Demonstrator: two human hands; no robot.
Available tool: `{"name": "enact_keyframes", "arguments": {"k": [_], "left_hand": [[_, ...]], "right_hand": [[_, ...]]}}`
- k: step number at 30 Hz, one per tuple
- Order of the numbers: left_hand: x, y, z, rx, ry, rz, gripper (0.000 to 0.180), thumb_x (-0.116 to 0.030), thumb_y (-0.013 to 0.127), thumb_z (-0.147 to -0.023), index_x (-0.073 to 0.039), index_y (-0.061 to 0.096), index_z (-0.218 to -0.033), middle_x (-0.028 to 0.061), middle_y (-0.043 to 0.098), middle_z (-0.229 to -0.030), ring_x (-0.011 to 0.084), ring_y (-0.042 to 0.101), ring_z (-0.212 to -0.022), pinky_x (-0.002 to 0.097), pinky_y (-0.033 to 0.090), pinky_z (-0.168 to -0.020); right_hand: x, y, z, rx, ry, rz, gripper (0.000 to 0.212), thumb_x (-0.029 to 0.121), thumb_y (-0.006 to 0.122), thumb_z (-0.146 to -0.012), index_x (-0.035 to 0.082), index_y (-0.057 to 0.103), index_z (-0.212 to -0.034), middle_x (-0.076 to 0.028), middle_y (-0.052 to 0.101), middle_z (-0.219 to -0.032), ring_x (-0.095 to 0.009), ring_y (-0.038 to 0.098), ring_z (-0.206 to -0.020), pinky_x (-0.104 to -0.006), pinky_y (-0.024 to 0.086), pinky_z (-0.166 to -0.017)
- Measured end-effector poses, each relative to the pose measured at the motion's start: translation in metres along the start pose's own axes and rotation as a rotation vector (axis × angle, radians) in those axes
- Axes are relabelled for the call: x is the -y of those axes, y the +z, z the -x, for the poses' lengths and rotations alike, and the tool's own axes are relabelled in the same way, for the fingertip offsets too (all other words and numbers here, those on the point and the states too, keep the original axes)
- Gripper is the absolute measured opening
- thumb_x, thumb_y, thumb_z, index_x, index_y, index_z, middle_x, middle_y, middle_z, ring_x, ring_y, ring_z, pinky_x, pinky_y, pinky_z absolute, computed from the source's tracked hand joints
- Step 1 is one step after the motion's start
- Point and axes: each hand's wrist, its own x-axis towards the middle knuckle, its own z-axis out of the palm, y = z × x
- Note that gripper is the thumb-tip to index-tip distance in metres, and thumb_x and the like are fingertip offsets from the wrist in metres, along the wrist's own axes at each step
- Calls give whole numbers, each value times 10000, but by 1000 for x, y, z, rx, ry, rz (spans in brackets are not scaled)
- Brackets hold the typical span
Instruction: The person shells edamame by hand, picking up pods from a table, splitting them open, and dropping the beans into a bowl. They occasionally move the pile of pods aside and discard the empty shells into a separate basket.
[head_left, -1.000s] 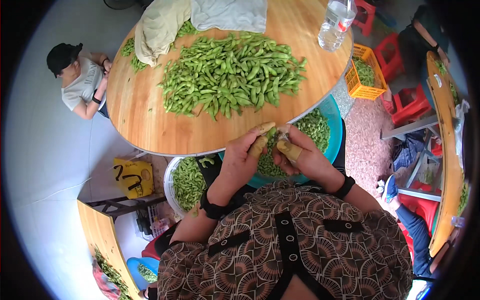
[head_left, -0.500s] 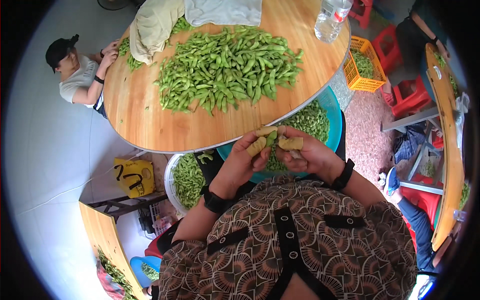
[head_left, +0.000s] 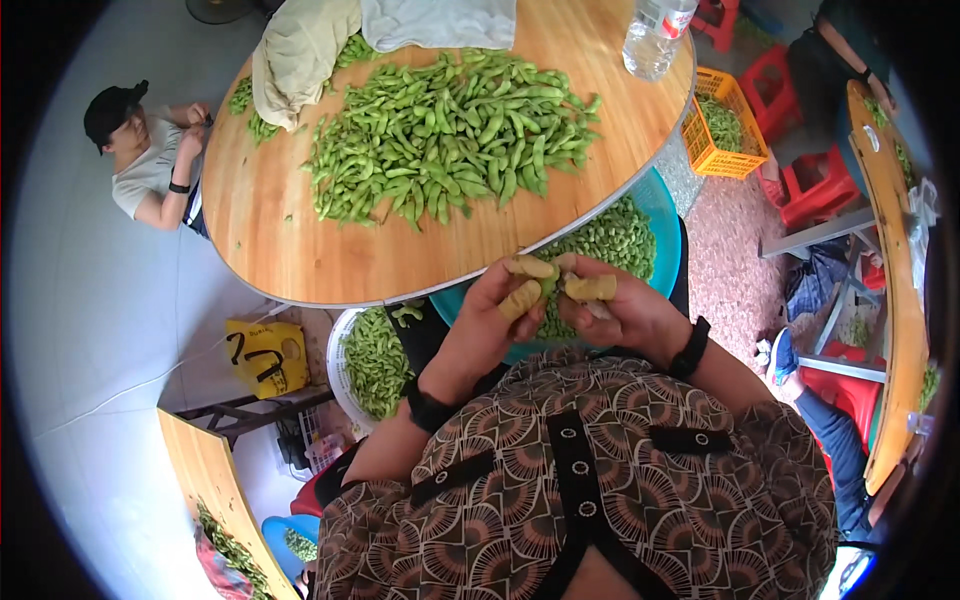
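My left hand (head_left: 502, 300) and my right hand (head_left: 610, 300) meet over a teal basin (head_left: 672, 230), just off the table's near edge. Yellowish covers wrap some of the fingertips on both. Pinched between thumb and finger of the left is a green soybean pod (head_left: 547, 287). The right thumb and finger close on the pod's other end, which they mostly hide. Shelled green beans (head_left: 622, 240) fill the basin below. Beyond my hands, a broad heap of green soybean pods (head_left: 450, 135) covers much of the wooden table (head_left: 265, 235).
A white basin (head_left: 340, 372) of pods stands left of my lap. At the table's far side are cloths (head_left: 440, 22) and a water bottle (head_left: 655, 42). An orange crate (head_left: 715, 160) and red stools (head_left: 822, 190) stand right. A person (head_left: 150, 165) sits at the left edge.
My hands have drawn closer around the pod, and less of it shows. The person at left has pulled their hands back from the table. The view has shifted slightly.
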Motion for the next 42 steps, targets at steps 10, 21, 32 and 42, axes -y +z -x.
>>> {"name": "enact_keyframes", "arguments": {"k": [10, 21, 32, 42], "left_hand": [[4, 4, -11, -191, 734, -1239, 232, -49, 683, -845, -47, 633, -1071, 84, 633, -859, 184, 598, -650, 278, 460, -568], [-16, -3, -7, 38, 35, -303, 170, -76, 615, -928, -67, 607, -1098, 39, 637, -893, 133, 581, -691, 267, 482, -623], [-7, 7, -8, -105, 739, -1316, 163, -44, 667, -869, -15, 635, -1026, 113, 646, -865, 182, 653, -768, 297, 513, -646], [-1, 1, -13, -144, 32, -514, 92, -63, 553, -932, -4, 588, -993, 112, 606, -742, 201, 586, -661, 293, 473, -604]], "right_hand": [[0, 18, -2, -227, -43, 193, 245, 183, 502, -962, 86, 478, -1185, -57, 565, -726, -89, 375, -395, -226, 260, -351], [7, 13, 6, -10, -51, 37, 283, 203, 520, -957, 90, 483, -1214, -51, 550, -686, -88, 389, -414, -213, 285, -356], [0, 15, 4, -138, -45, 29, 213, 199, 503, -970, 80, 479, -1145, -51, 570, -720, -93, 421, -403, -227, 296, -347], [4, 25, 16, -264, -84, 620, 250, 194, 514, -967, 105, 494, -1200, 6, 538, -724, -54, 433, -520, -201, 344, -467]]}}
